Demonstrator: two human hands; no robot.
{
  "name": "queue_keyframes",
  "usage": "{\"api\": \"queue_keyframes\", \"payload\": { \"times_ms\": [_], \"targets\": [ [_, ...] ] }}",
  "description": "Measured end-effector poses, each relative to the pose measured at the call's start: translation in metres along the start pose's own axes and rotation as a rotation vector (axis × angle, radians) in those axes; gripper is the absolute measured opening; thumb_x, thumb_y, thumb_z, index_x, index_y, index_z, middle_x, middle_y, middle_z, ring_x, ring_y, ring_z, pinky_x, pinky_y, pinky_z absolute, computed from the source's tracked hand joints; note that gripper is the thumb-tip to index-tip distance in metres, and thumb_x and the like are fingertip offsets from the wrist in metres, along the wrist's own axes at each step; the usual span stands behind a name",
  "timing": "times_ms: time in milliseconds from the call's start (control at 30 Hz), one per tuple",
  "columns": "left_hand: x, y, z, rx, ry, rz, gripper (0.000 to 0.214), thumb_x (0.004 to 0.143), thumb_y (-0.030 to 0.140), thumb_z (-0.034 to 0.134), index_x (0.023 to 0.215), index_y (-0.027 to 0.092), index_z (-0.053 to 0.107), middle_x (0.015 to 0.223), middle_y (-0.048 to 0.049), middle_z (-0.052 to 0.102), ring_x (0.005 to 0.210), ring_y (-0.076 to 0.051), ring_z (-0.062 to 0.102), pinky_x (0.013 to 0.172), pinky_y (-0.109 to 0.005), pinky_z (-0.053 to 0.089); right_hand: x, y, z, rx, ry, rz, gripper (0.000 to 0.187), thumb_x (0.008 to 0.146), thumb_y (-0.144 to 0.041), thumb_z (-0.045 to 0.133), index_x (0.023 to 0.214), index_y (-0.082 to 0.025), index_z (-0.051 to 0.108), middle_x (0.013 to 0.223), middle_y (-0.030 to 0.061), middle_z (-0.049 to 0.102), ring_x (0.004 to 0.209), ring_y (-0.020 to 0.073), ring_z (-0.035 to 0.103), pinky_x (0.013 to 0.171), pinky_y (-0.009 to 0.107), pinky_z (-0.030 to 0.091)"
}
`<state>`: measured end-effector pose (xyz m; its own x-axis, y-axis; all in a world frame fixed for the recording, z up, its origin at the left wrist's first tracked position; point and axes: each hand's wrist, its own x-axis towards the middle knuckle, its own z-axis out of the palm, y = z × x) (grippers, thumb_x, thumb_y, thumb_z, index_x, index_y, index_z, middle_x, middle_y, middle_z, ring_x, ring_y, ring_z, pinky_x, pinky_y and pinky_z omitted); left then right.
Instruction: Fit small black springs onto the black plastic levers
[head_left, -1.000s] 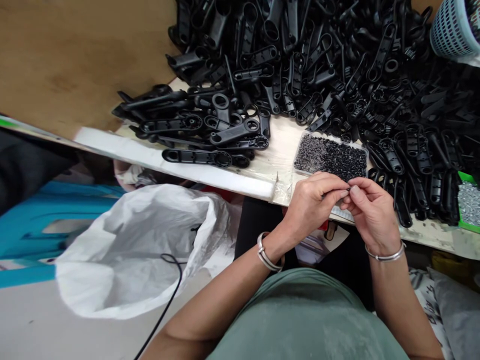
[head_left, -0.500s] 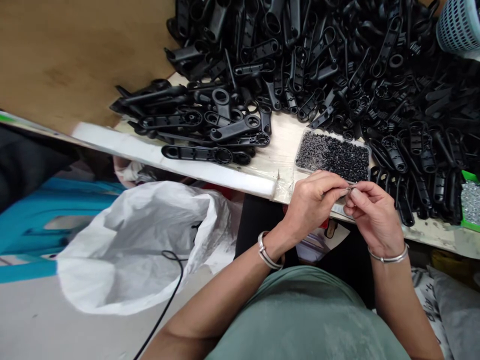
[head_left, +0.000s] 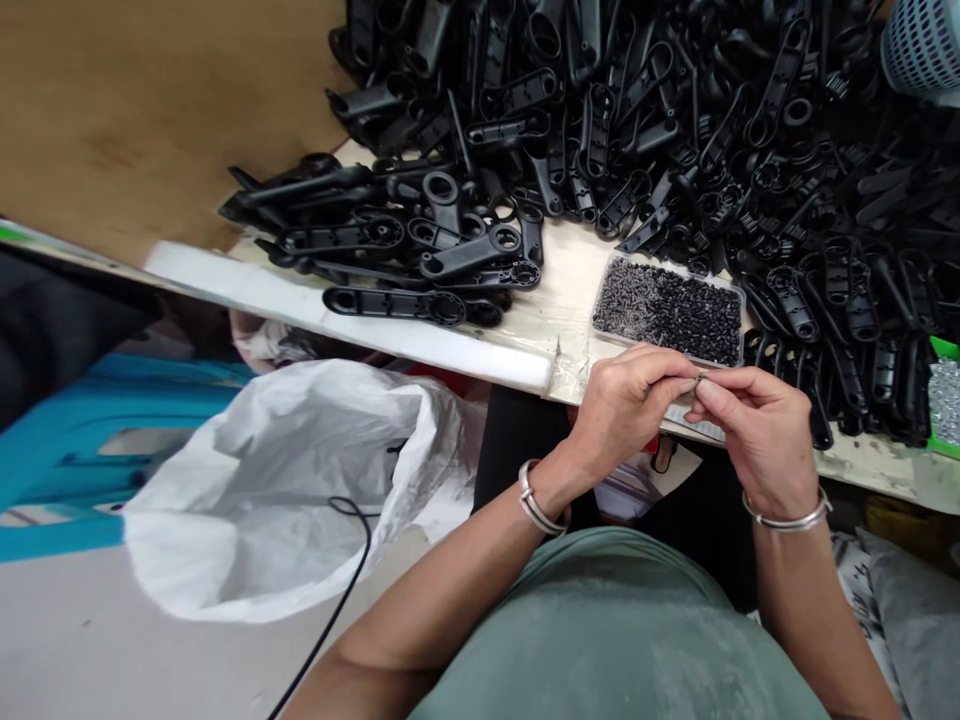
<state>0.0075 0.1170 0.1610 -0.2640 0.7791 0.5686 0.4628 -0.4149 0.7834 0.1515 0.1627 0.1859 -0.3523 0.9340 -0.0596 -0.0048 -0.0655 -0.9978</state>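
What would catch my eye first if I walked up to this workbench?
A huge heap of black plastic levers sprawls over the far and right part of the table. At its near edge, the left hand and right hand pinch a tiny part between them, just in front of a clear tray of small dark bits. A white bag gapes below, at left.

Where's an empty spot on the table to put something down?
The brown board left of the black handle pile is bare. A pale strip lies between the front handles and the parts tray. Farther right is crowded. The left hand and right hand pinch a small part.
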Motion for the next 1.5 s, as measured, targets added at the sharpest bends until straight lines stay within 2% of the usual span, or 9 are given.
{"api": "queue_keyframes", "payload": {
  "times_ms": [133, 333, 467, 667, 800, 967, 1133, 1333, 1500],
  "targets": [
    [-0.003, 0.0, 0.001, 0.006, 0.034, 0.016, 0.009, 0.084, 0.007, 0.067, 0.083, 0.016, 0.07, 0.083, -0.0013, 0.074, 0.079, -0.012, 0.069, 0.076, -0.022, 0.056, -0.007, 0.0, -0.001, -0.177, 0.042, -0.062, 0.012, 0.075, -0.025, 0.081, 0.086, -0.021, 0.078, 0.073, 0.0022, 0.074, 0.062, 0.0165, 0.071, 0.061, 0.027, 0.063],
    [-0.008, -0.001, 0.0, -0.088, 0.028, -0.001, 0.009, 0.084, 0.008, 0.068, 0.084, 0.016, 0.072, 0.084, -0.003, 0.075, 0.08, -0.012, 0.07, 0.076, -0.022, 0.058, -0.013, -0.006, 0.004, -0.303, 0.074, -0.115, 0.01, 0.079, -0.024, 0.075, 0.087, -0.021, 0.078, 0.07, 0.0012, 0.074, 0.06, 0.0164, 0.071, 0.06, 0.025, 0.063],
    [-0.011, -0.001, -0.001, -0.143, -0.006, -0.016, 0.011, 0.083, 0.007, 0.068, 0.085, 0.016, 0.073, 0.085, -0.0039, 0.075, 0.079, -0.012, 0.07, 0.075, -0.022, 0.058, -0.013, -0.009, 0.004, -0.367, 0.057, -0.105, 0.009, 0.078, -0.024, 0.073, 0.084, -0.018, 0.077, 0.065, 0.001, 0.072, 0.055, 0.0149, 0.069, 0.054, 0.022, 0.06],
    [-0.016, -0.003, 0.0, -0.134, -0.028, -0.015, 0.008, 0.084, 0.009, 0.069, 0.086, 0.015, 0.073, 0.087, -0.0043, 0.075, 0.08, -0.012, 0.07, 0.076, -0.022, 0.058, -0.014, -0.006, 0.005, -0.495, 0.076, -0.178, 0.009, 0.076, -0.022, 0.068, 0.078, -0.017, 0.075, 0.058, -0.0008, 0.068, 0.047, 0.0114, 0.063, 0.046, 0.018, 0.053],
    [-0.021, -0.002, -0.008, -0.02, -0.043, 0.04, 0.008, 0.086, 0.011, 0.067, 0.092, 0.014, 0.072, 0.092, -0.0058, 0.076, 0.085, -0.013, 0.07, 0.078, -0.023, 0.058, -0.016, -0.002, 0.004, -0.498, 0.083, -0.166, 0.009, 0.074, -0.023, 0.068, 0.075, -0.017, 0.074, 0.056, -0.0009, 0.067, 0.045, 0.0113, 0.061, 0.045, 0.019, 0.051],
    [-0.024, -0.007, -0.024, 0.24, -0.012, 0.14, 0.014, 0.092, 0.014, 0.06, 0.102, 0.017, 0.069, 0.102, -0.0057, 0.074, 0.094, -0.015, 0.067, 0.085, -0.031, 0.055, -0.011, 0.001, -0.003, -0.462, 0.111, -0.087, 0.01, 0.075, -0.027, 0.071, 0.077, -0.018, 0.074, 0.056, -0.0006, 0.066, 0.047, 0.0126, 0.061, 0.046, 0.022, 0.052],
    [-0.023, -0.02, -0.026, 0.592, -0.124, 0.132, 0.011, 0.091, 0.02, 0.061, 0.096, 0.018, 0.07, 0.11, -0.0081, 0.072, 0.098, -0.024, 0.059, 0.082, -0.038, 0.048, -0.001, 0.008, -0.009, -0.546, 0.151, -0.09, 0.011, 0.075, -0.028, 0.069, 0.075, -0.018, 0.074, 0.055, -0.0006, 0.065, 0.048, 0.0135, 0.06, 0.048, 0.024, 0.051],
    [-0.027, -0.019, -0.022, 0.535, -0.164, 0.213, 0.026, 0.095, 0.01, 0.046, 0.085, 0.014, 0.069, 0.097, -0.0084, 0.07, 0.087, -0.019, 0.053, 0.078, -0.029, 0.048, -0.002, 0.014, -0.016, -0.73, 0.107, -0.159, 0.016, 0.079, -0.032, 0.067, 0.08, -0.019, 0.075, 0.062, 0.0011, 0.068, 0.056, 0.0153, 0.064, 0.055, 0.026, 0.051],
    [-0.027, -0.01, -0.023, 0.548, -0.204, 0.187, 0.018, 0.095, 0.018, 0.053, 0.088, 0.015, 0.069, 0.1, -0.0073, 0.071, 0.092, -0.021, 0.056, 0.079, -0.032, 0.045, -0.004, 0.013, -0.02, -0.723, 0.107, -0.131, 0.015, 0.078, -0.031, 0.067, 0.079, -0.018, 0.075, 0.062, 0.001, 0.068, 0.055, 0.0153, 0.063, 0.055, 0.026, 0.05]
  ]
}}
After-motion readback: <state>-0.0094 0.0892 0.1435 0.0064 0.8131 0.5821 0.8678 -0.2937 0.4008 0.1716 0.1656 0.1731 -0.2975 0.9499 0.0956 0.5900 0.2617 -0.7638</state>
